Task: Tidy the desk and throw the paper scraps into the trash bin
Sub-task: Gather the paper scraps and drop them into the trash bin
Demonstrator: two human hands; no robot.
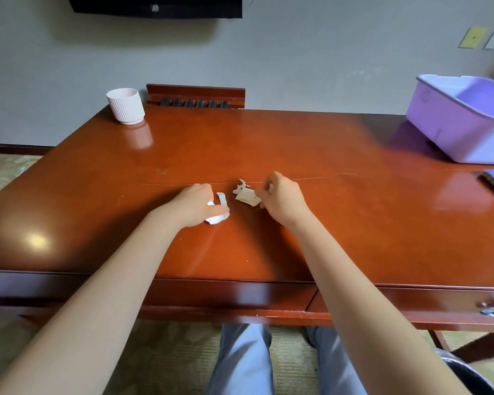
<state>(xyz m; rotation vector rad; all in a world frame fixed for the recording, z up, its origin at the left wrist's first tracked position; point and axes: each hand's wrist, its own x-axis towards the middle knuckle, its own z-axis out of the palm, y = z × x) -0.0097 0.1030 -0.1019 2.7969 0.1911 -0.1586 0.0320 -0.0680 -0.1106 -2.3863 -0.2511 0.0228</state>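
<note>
Left hand fingers curled around white paper scraps on desk. Right hand pinches more torn paper. Purple tub far right.

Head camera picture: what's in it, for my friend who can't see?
The left hand grips a white paper scrap and the right hand pinches a crumpled scrap in the middle of a reddish wooden desk. A white ribbed cup stands far left, a purple tub far right.
</note>
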